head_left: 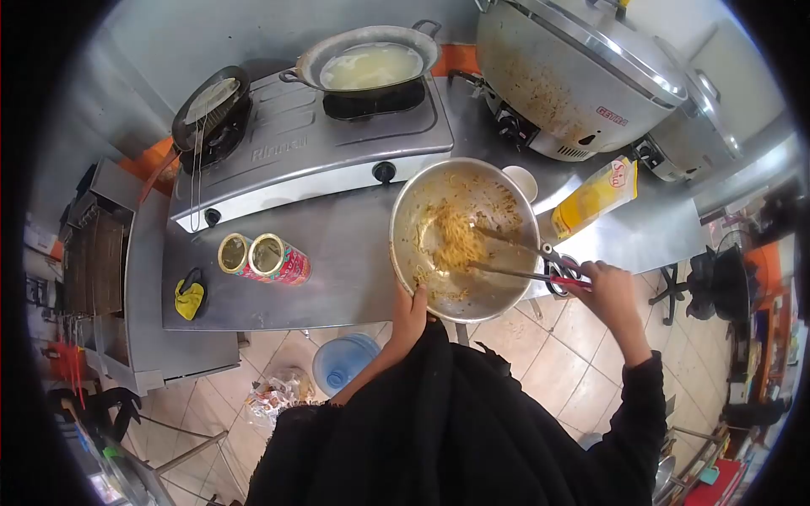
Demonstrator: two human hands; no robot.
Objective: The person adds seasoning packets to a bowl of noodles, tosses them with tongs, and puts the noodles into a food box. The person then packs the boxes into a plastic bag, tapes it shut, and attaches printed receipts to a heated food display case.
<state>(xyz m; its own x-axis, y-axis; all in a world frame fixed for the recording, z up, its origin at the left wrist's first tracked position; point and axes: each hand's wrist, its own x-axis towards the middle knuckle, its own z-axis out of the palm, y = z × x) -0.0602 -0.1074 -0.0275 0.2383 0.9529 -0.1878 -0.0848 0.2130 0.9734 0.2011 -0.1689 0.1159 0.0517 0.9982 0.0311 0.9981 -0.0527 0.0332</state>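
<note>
A large metal bowl point(422, 190) rests at the front edge of the steel counter, tilted toward me. Orange-yellow noodle-like food point(460, 239) lies in it, with bits stuck to its walls. My left hand point(411, 314) grips the bowl's lower left rim. In my right hand point(609, 295) are metal tongs point(540, 276) with dark and red handles; their two arms reach into the food, slightly apart. A small white cup point(521, 183) stands behind the bowl's right side, and a yellow pouch point(595, 199) stands farther right.
Behind the bowl, a two-burner stove point(308, 135) holds a wok of pale liquid point(371, 66) and a dark pan point(187, 110). Two open cans point(283, 260) and a yellow cloth point(189, 299) sit left. A large cooker point(557, 76) stands back right; a blue water jug point(342, 358) is below.
</note>
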